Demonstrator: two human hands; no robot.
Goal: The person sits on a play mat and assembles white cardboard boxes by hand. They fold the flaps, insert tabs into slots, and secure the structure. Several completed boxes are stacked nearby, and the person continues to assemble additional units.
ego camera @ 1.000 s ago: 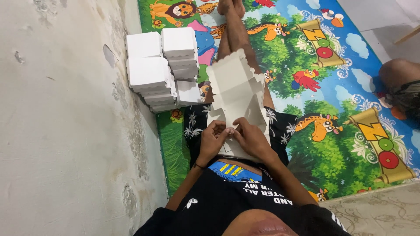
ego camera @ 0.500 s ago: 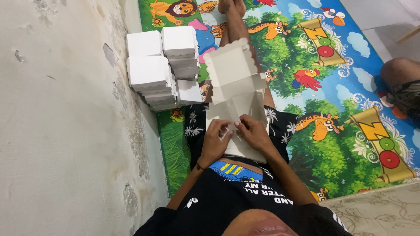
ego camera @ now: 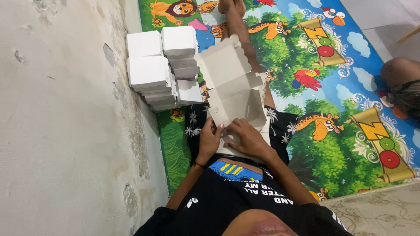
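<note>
Cardboard box blank (ego camera: 234,85), gripped by both hands, stretches lengthwise away from the person.

1. A colourful play mat (ego camera: 306,78) with cartoon animals, trees and clouds fills the upper right and middle of the frame.
2. Stacks of folded white boxes (ego camera: 159,65) stand at upper centre-left, against the wall.
3. A rough, stained grey wall (ego camera: 65,131) covers the left side.
4. Another person's knee (ego camera: 400,72) shows at the right edge.
5. Patterned floor (ego camera: 376,209) lies at lower right.
</note>
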